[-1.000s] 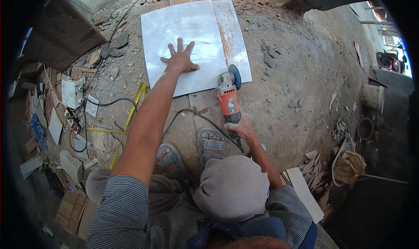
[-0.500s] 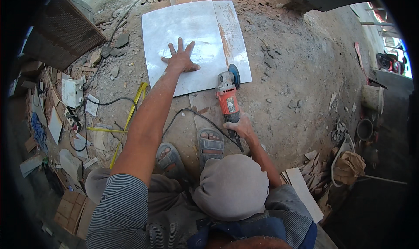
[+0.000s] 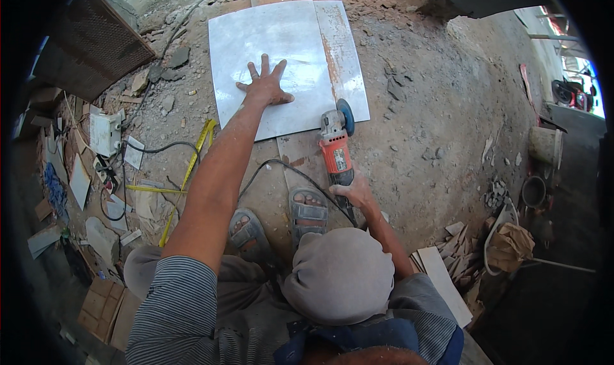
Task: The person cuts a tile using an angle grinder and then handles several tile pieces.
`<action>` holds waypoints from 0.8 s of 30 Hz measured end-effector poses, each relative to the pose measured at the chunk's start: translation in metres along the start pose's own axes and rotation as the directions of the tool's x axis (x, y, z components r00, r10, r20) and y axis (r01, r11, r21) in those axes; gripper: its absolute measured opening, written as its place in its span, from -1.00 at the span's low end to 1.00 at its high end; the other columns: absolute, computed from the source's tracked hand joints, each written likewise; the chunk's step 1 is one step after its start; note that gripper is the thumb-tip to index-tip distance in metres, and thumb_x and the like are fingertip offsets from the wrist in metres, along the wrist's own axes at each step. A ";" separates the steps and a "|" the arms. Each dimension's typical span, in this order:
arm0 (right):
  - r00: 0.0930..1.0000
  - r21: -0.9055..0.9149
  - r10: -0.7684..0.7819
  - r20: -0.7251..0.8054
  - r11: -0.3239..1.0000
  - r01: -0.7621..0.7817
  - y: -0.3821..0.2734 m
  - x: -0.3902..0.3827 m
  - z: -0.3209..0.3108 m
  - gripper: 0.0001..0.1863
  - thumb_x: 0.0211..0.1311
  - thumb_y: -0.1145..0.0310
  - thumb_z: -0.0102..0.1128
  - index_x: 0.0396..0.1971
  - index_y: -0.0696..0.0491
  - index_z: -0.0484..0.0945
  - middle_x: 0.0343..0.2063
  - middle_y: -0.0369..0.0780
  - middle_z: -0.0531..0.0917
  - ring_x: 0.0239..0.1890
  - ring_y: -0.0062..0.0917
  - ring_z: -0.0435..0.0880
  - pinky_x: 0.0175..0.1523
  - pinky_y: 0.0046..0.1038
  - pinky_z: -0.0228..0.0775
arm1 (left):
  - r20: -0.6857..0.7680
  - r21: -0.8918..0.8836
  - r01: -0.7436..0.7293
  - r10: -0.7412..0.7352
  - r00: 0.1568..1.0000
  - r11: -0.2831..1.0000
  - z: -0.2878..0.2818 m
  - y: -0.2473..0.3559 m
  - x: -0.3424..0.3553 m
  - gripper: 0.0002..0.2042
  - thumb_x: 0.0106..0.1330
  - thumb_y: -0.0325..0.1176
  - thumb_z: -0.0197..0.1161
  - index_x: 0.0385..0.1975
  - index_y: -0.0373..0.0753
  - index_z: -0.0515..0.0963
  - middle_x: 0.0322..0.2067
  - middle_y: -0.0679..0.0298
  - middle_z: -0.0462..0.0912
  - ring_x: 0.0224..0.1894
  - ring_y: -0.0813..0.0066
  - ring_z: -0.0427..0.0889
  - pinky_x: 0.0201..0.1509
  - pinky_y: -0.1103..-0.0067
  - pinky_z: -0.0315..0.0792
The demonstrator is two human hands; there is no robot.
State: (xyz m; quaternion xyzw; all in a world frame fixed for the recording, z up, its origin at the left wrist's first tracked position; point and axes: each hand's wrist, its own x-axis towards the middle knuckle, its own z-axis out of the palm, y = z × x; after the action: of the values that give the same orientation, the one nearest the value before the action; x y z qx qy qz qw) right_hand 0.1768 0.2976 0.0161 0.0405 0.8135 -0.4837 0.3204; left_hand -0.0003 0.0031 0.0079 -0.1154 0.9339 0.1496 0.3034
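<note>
A large glossy white tile (image 3: 288, 36) lies on the ground in front of me, with a reddish-brown line running down its right part. My left hand (image 3: 263, 89) presses flat on it, fingers spread. In my right hand (image 3: 355, 188) is an orange and grey angle grinder (image 3: 336, 154), gripped round the dark rear of its body. The grinder's blue disc (image 3: 346, 116) stands upright at the tile's near edge, by the lower end of the line. Whether the disc touches the tile I cannot tell.
A black cord (image 3: 272, 162) trails from the grinder past my sandals (image 3: 309, 215). To the left lie a yellow tape measure (image 3: 200, 153), a white box (image 3: 105, 133) and tile scraps. Broken tile pieces (image 3: 455, 245) and a brown paper bag (image 3: 511, 246) sit at the right.
The grinder has shifted very slightly toward me and to the right, with its disc a little lower along the tile's near edge. My left hand stays in place.
</note>
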 end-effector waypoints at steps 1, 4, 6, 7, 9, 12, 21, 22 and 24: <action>1.000 -0.005 -0.001 -0.004 1.000 0.001 0.000 -0.003 0.001 -0.10 -0.36 0.23 0.48 0.13 0.17 0.35 -0.13 -0.07 0.59 -0.09 -0.29 0.58 0.09 -0.38 0.36 | -0.001 0.005 0.003 -0.003 1.000 1.000 -0.001 -0.001 0.000 0.05 -0.13 0.07 0.49 0.39 0.37 -0.08 0.46 0.26 -0.42 0.45 -0.11 -0.39 0.28 -0.33 -0.13; 1.000 0.012 0.016 0.005 1.000 -0.017 -0.007 -0.003 0.001 -0.11 -0.37 0.22 0.48 0.12 0.17 0.36 -0.11 -0.07 0.58 -0.07 -0.29 0.57 0.09 -0.37 0.36 | 0.003 0.013 0.010 -0.010 1.000 1.000 -0.002 -0.001 -0.002 0.04 -0.12 0.07 0.49 0.39 0.38 -0.08 0.46 0.26 -0.42 0.46 -0.10 -0.39 0.28 -0.32 -0.13; 0.999 0.035 0.033 0.020 0.999 -0.034 -0.012 0.002 0.000 -0.11 -0.37 0.22 0.48 0.12 0.18 0.36 -0.09 -0.06 0.57 -0.06 -0.29 0.56 0.10 -0.37 0.35 | 0.007 0.017 0.014 -0.014 1.000 1.000 -0.003 -0.001 -0.002 0.04 -0.12 0.08 0.48 0.39 0.38 -0.08 0.46 0.26 -0.43 0.46 -0.09 -0.39 0.29 -0.32 -0.13; 0.999 0.007 0.046 0.021 0.999 -0.046 -0.014 0.004 -0.001 -0.11 -0.37 0.22 0.49 0.12 0.18 0.37 -0.08 -0.05 0.56 -0.05 -0.29 0.56 0.10 -0.37 0.35 | 0.011 0.013 0.014 -0.014 1.000 1.000 -0.003 0.000 -0.002 0.05 -0.12 0.07 0.48 0.39 0.38 -0.09 0.46 0.27 -0.43 0.46 -0.09 -0.40 0.29 -0.32 -0.13; 0.998 -0.022 0.056 0.022 0.998 -0.056 -0.013 0.005 -0.001 -0.10 -0.37 0.22 0.49 0.12 0.18 0.37 -0.07 -0.05 0.56 -0.03 -0.29 0.55 0.11 -0.36 0.34 | 0.012 0.008 0.016 -0.016 1.000 1.000 -0.003 0.001 -0.002 0.05 -0.12 0.07 0.49 0.39 0.38 -0.09 0.46 0.27 -0.43 0.46 -0.08 -0.40 0.29 -0.32 -0.14; 0.999 -0.046 0.043 -0.003 0.998 -0.044 -0.002 -0.005 0.000 -0.10 -0.36 0.24 0.49 0.14 0.17 0.35 -0.06 -0.05 0.56 -0.02 -0.29 0.55 0.13 -0.37 0.33 | 0.034 0.011 0.025 -0.025 0.999 1.000 -0.003 0.004 -0.003 0.05 -0.12 0.06 0.48 0.39 0.38 -0.10 0.46 0.27 -0.44 0.46 -0.08 -0.40 0.29 -0.32 -0.14; 0.999 0.028 0.046 0.017 0.999 -0.047 0.002 -0.014 0.002 -0.08 -0.33 0.29 0.48 0.18 0.18 0.31 -0.05 -0.07 0.57 -0.01 -0.32 0.55 0.14 -0.38 0.34 | -0.008 0.023 0.011 -0.011 1.000 1.000 0.004 -0.002 0.000 0.06 -0.13 0.11 0.48 0.39 0.39 -0.11 0.46 0.30 -0.42 0.46 -0.07 -0.35 0.26 -0.34 -0.11; 1.000 0.050 0.024 0.005 0.998 -0.024 0.004 -0.015 0.001 -0.09 -0.34 0.29 0.49 0.17 0.19 0.32 -0.07 -0.08 0.58 -0.03 -0.33 0.56 0.13 -0.38 0.34 | -0.007 0.034 0.013 -0.013 1.000 0.999 0.001 0.000 0.000 0.06 -0.13 0.10 0.48 0.39 0.39 -0.11 0.46 0.30 -0.42 0.46 -0.07 -0.35 0.26 -0.34 -0.11; 1.000 0.081 0.010 -0.010 0.997 -0.009 0.005 -0.020 0.001 -0.11 -0.34 0.29 0.49 0.15 0.19 0.33 -0.09 -0.09 0.59 -0.05 -0.35 0.57 0.11 -0.38 0.35 | 0.001 0.054 0.012 -0.012 1.000 0.998 -0.001 -0.001 0.000 0.06 -0.13 0.10 0.48 0.39 0.40 -0.11 0.46 0.30 -0.41 0.46 -0.07 -0.35 0.26 -0.34 -0.11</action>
State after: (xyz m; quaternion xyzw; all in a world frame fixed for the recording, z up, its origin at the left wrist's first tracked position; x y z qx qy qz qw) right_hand 0.1951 0.3047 0.0232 0.0599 0.7947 -0.5145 0.3164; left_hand -0.0004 0.0019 0.0087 -0.1126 0.9367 0.1227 0.3080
